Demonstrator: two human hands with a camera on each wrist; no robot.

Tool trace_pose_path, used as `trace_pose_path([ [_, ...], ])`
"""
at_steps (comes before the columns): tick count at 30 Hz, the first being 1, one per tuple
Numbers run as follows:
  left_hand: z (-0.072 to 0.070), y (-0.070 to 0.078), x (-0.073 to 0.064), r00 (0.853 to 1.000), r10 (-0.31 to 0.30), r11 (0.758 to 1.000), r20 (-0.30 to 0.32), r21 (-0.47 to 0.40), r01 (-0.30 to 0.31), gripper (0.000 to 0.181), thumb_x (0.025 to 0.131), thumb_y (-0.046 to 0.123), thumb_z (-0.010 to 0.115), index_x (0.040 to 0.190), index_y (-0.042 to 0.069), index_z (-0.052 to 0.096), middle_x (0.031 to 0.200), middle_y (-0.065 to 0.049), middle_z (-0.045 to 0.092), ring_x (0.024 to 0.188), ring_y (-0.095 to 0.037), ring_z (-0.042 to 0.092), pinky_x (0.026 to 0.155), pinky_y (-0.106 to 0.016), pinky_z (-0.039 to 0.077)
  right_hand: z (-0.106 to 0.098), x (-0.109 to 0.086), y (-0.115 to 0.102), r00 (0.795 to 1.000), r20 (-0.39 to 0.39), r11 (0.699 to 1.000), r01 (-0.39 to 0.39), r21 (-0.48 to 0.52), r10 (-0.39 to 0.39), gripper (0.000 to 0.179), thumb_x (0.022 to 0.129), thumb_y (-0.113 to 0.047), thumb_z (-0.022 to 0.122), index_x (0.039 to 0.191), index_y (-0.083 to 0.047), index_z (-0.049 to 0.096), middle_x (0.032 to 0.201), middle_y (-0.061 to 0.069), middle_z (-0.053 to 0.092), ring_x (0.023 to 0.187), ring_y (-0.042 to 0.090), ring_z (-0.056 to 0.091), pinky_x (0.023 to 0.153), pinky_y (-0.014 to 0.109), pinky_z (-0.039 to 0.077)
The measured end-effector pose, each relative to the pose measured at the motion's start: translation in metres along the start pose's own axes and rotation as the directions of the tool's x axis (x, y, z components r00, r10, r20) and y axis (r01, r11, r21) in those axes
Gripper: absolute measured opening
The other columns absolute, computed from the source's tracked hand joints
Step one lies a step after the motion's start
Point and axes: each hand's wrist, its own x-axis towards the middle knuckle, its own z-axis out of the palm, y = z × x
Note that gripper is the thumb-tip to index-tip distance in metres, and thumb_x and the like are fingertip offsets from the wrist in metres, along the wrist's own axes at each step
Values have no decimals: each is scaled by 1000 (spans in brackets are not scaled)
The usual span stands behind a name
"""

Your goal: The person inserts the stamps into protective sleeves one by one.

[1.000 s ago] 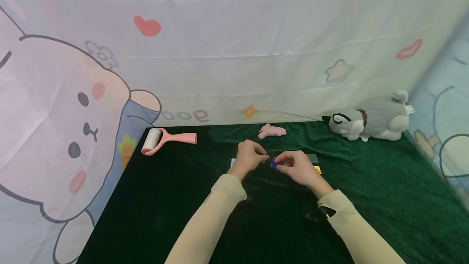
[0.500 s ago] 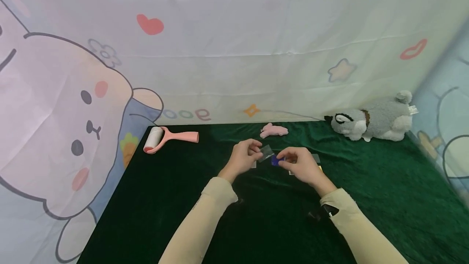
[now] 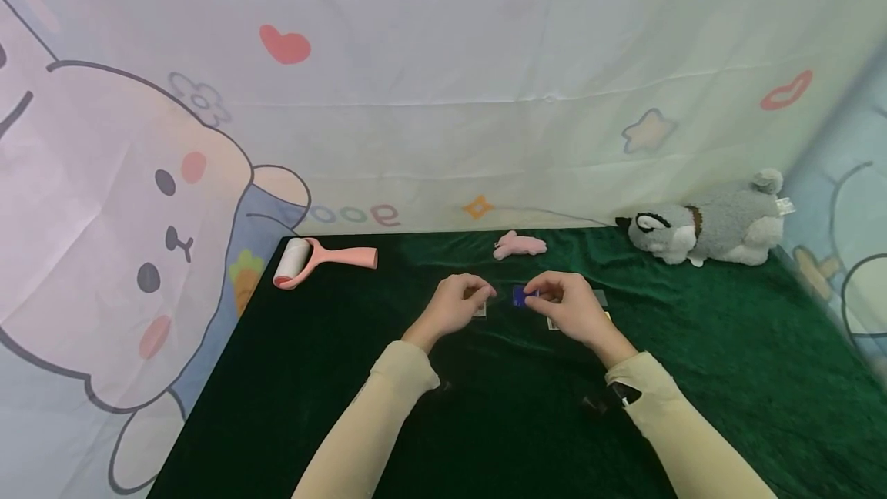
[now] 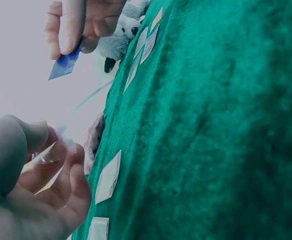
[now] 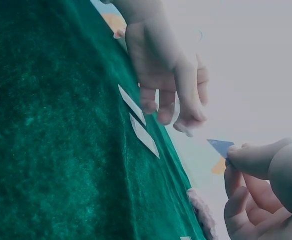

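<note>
My left hand (image 3: 449, 305) pinches a small piece of clear plastic film (image 4: 47, 154) between thumb and fingers, best seen in the left wrist view. A short gap away, my right hand (image 3: 567, 308) holds a small flat blue card (image 3: 519, 296) by its edge, between thumb and forefinger. Both hands are raised over the green cloth (image 3: 513, 406), and the film and card are apart. Two pale flat cards (image 4: 109, 176) lie on the cloth under the left hand. Several more small flat pieces (image 4: 149, 44) lie by the right hand, partly hidden by it in the head view.
A pink lint roller (image 3: 343, 256) lies at the back left. Behind the hands is a small pink plush toy (image 3: 520, 246), and a grey plush penguin (image 3: 721, 229) lies at the back right. A printed curtain (image 3: 443, 98) hangs behind the table.
My left hand has drawn to the left, away from the right hand, taking the clear film off the blue card. The right hand keeps the card and has barely shifted.
</note>
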Motion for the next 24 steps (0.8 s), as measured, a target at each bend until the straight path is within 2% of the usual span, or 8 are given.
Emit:
trace_pose_path([
  [4, 0, 0, -2, 1000, 16, 1000, 5, -26, -16, 25, 110, 30, 58, 112, 15, 78, 108, 0, 76, 95, -16, 70, 90, -39, 59, 0, 0, -1, 1000, -10, 1000, -2, 13, 2, 12, 98, -11, 75, 110, -10, 76, 101, 5, 74, 85, 20, 66, 76, 30, 57],
  [11, -2, -1, -5, 1000, 15, 998, -10, -55, -16, 21, 108, 27, 63, 107, 17, 80, 102, 4, 77, 90, -15, 68, 84, -33, 58, 1, 2, 1, 1000, -21, 1000, 16, 20, -16, 11, 99, -13, 74, 110, -11, 76, 89, 3, 70, 77, 21, 63, 68, 28, 55],
  [18, -2, 0, -6, 999, 16, 999, -34, -50, -18, 20, 105, 28, 68, 106, 13, 82, 103, 4, 77, 90, -17, 67, 81, -34, 58, 4, 2, 0, 999, -44, 1000, 20, -13, -21, 13, 101, -12, 73, 113, -10, 76, 95, 4, 72, 80, 20, 62, 73, 28, 55],
  [24, -2, 2, -7, 999, -12, 998, -45, -62, 9, 18, 101, 27, 73, 105, 13, 84, 104, 3, 78, 91, -16, 69, 85, -36, 59, 5, 2, -2, 999, -37, 999, 39, -25, -40, 17, 101, -9, 71, 117, -9, 75, 100, 5, 74, 83, 19, 65, 75, 29, 56],
])
